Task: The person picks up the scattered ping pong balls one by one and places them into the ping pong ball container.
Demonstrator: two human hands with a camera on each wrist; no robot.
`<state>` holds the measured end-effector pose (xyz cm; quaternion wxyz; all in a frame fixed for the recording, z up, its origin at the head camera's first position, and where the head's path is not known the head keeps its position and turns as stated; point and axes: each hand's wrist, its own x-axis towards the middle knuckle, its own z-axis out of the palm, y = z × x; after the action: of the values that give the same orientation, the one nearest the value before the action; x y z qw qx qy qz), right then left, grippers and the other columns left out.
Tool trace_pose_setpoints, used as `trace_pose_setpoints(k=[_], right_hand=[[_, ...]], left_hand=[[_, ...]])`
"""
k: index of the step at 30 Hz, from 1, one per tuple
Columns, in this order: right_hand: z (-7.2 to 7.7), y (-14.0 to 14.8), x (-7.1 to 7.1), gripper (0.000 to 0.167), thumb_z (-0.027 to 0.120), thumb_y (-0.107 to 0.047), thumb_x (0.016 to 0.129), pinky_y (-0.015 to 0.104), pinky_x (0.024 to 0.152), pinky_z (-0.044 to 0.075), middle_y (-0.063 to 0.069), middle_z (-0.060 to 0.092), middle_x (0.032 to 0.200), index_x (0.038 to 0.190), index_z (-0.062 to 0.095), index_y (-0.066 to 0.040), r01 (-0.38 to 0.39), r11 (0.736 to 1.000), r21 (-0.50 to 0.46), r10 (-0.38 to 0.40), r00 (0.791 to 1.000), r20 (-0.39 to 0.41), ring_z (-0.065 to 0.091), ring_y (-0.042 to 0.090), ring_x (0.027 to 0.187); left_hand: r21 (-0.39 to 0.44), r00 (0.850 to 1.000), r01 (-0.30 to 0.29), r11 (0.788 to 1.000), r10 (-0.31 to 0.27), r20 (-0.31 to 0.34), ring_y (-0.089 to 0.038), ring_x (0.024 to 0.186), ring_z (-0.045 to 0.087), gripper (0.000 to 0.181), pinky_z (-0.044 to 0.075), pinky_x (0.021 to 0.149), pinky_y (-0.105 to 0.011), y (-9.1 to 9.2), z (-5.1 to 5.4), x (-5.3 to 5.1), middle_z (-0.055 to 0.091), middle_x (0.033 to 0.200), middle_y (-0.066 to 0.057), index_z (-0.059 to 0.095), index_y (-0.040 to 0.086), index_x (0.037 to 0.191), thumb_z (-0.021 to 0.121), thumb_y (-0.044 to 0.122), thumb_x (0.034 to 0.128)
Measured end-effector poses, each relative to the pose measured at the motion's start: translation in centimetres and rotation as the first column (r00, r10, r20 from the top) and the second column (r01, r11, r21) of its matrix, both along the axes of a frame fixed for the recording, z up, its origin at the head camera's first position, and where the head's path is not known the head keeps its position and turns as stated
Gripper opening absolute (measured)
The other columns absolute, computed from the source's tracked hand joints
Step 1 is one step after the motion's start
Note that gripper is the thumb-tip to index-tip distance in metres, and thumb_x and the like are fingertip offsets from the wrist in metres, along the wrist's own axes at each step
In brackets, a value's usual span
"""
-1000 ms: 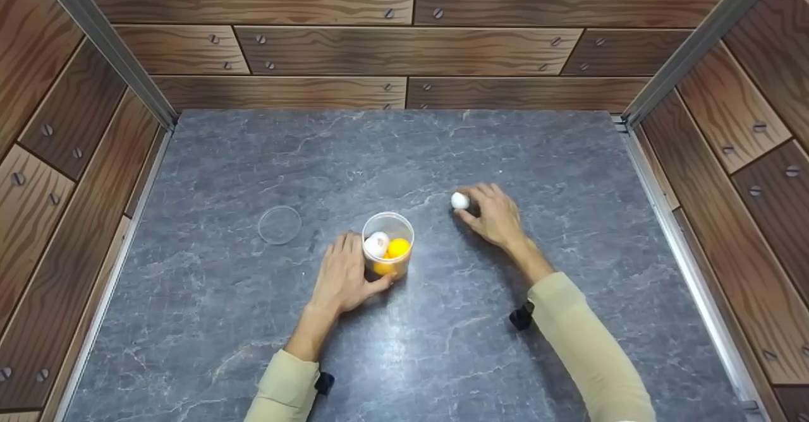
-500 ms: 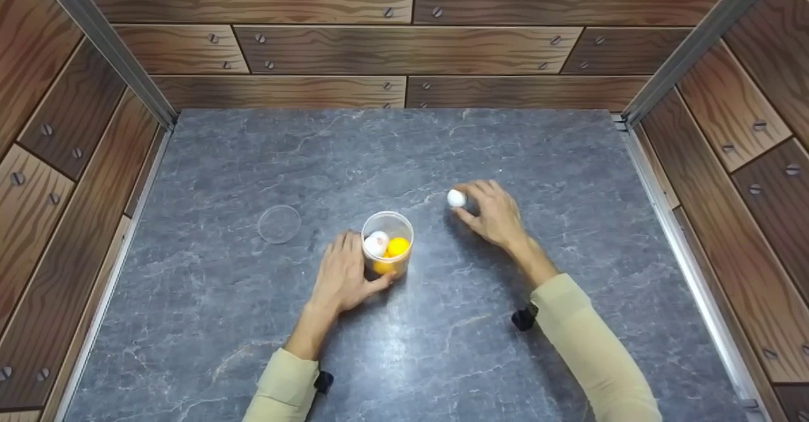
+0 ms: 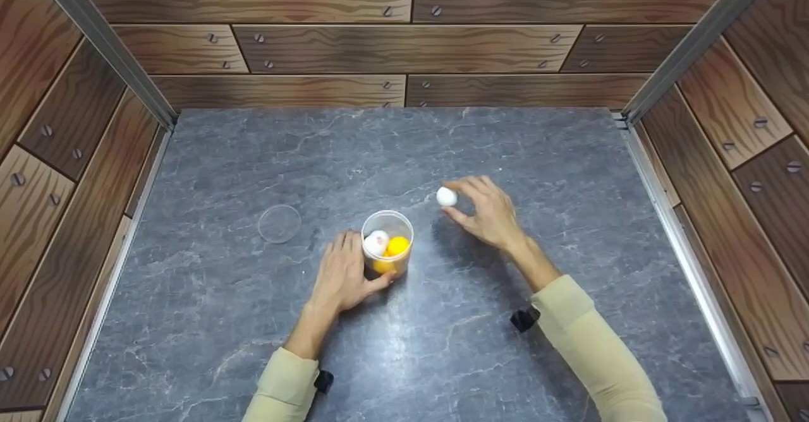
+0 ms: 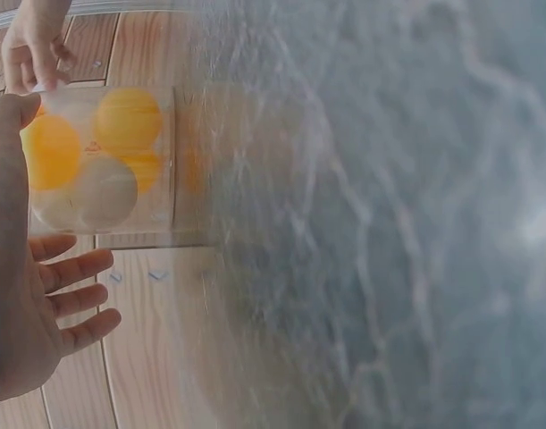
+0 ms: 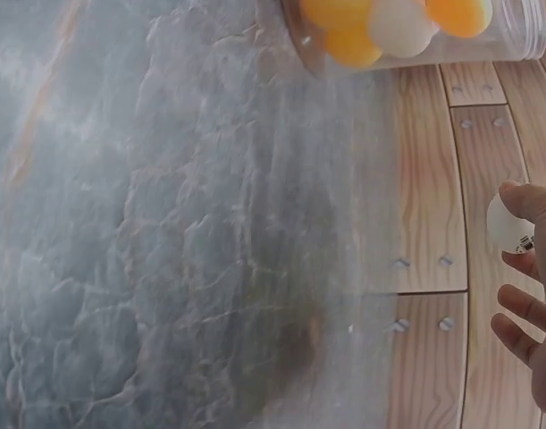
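Observation:
In the head view my left hand (image 3: 344,273) holds a clear plastic jar (image 3: 387,223) upright on the table, thumb on the near side and fingers along its left. White balls (image 3: 376,244) and orange-yellow balls (image 3: 397,246) like table-tennis balls lie inside. The left wrist view shows the thumb against the jar (image 4: 163,210), the other fingers spread below it. Right of the jar, my right hand (image 3: 490,213) pinches a white table-tennis ball (image 3: 446,196) between thumb and fingertips, above the table. Dark print shows on that ball (image 5: 505,225) in the right wrist view.
A clear round lid (image 3: 279,224) lies flat on the grey marbled table (image 3: 404,150), left of the jar. Wood-patterned walls (image 3: 328,48) with metal corner rails (image 3: 101,43) enclose the table at the back and both sides.
My right hand has raised the white table-tennis ball and shifted it slightly left, towards the jar. The left hand and jar stay in place.

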<state>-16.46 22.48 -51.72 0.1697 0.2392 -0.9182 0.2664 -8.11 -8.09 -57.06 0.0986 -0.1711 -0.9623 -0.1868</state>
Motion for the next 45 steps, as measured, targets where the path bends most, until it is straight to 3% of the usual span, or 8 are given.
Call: trace_pose_setpoints(k=[14, 30, 45], right_hand=[[1.3, -1.2, 0.6, 0.043, 0.085, -0.033, 0.088, 0.045, 0.089, 0.057, 0.004, 0.078, 0.12, 0.127, 0.075, -0.016, -0.031, 0.999, -0.044, 0.032, 0.999, 0.013, 0.068, 0.028, 0.106], [3.0, -2.9, 1.7, 0.042, 0.085, -0.035, 0.088, 0.041, 0.084, 0.056, 0.005, 0.078, 0.116, 0.124, 0.075, -0.016, -0.098, 0.993, -0.064, 0.093, 0.993, -0.073, 0.068, 0.026, 0.1], [3.5, -4.7, 2.5, 0.043, 0.086, -0.035, 0.087, 0.04, 0.09, 0.059, 0.004, 0.079, 0.118, 0.123, 0.076, -0.015, -0.16, 0.983, -0.091, 0.15, 0.983, -0.106, 0.07, 0.024, 0.104]], left_hand=[[-0.009, 1.0, -0.004, 1.0, 0.004, 0.026, -0.033, 0.11, 0.059, 0.094, 0.051, 0.091, -0.046, 0.0, 0.0, -0.1, 0.062, 0.119, -0.016, 0.051, -0.001, 0.134, 0.068, 0.075, 0.0809], [-0.006, 1.0, -0.001, 1.0, 0.001, 0.005, -0.033, 0.11, 0.059, 0.094, 0.051, 0.09, -0.046, 0.0, -0.1, 0.0, 0.062, 0.119, -0.016, 0.052, -0.001, 0.133, 0.068, 0.075, 0.0807], [0.021, 1.0, 0.007, 1.0, -0.007, 0.011, -0.034, 0.11, 0.06, 0.093, 0.051, 0.09, -0.046, 0.0, -0.1, -0.1, 0.063, 0.119, -0.017, 0.053, -0.001, 0.133, 0.068, 0.075, 0.0817]])
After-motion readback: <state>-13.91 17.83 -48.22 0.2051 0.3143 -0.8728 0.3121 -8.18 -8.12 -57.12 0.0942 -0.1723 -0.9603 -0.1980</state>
